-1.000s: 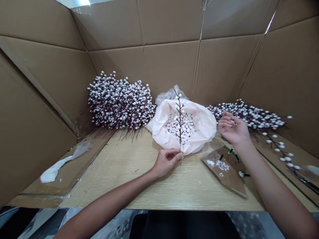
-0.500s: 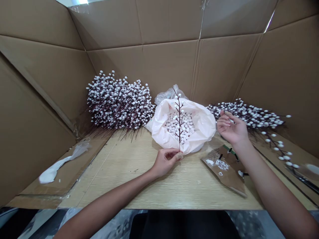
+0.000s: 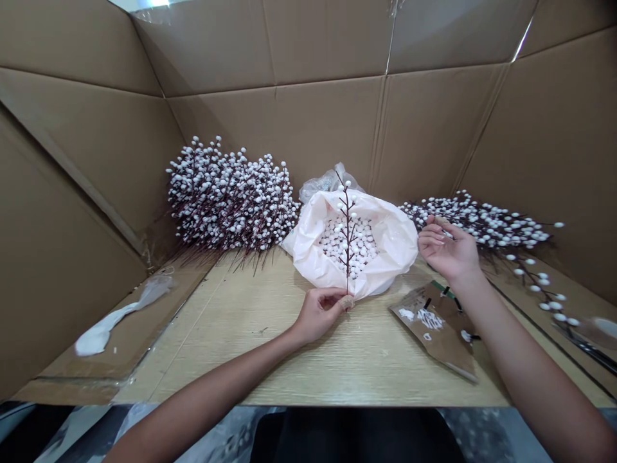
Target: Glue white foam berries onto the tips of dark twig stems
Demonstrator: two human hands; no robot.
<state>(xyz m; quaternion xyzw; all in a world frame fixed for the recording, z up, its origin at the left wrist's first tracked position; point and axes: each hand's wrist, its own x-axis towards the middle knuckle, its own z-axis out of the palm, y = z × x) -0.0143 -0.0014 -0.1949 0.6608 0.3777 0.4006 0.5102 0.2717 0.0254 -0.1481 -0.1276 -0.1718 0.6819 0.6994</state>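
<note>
My left hand (image 3: pixel 319 313) pinches the bare lower stem of an artificial berry branch (image 3: pixel 348 228) between thumb and fingers. The branch stands upright, with a few white berries near its top and bare twigs lower down. Behind it a pinkish-white plastic bag (image 3: pixel 309 247) lies spread wide, with many loose white foam berries (image 3: pixel 362 252) inside. To the right of the bag, my right hand (image 3: pixel 449 251) is raised with its fingers curled in and the thumb near the fingertips. Whatever it may hold is too small to make out.
A large pile of finished berry branches (image 3: pixel 231 199) lies back left, a smaller pile (image 3: pixel 486 222) back right. A glue-smeared cardboard piece (image 3: pixel 436 341) is under my right forearm. White glue in a plastic bag (image 3: pixel 103 331) lies left. Cardboard walls (image 3: pixel 328 122) surround the table.
</note>
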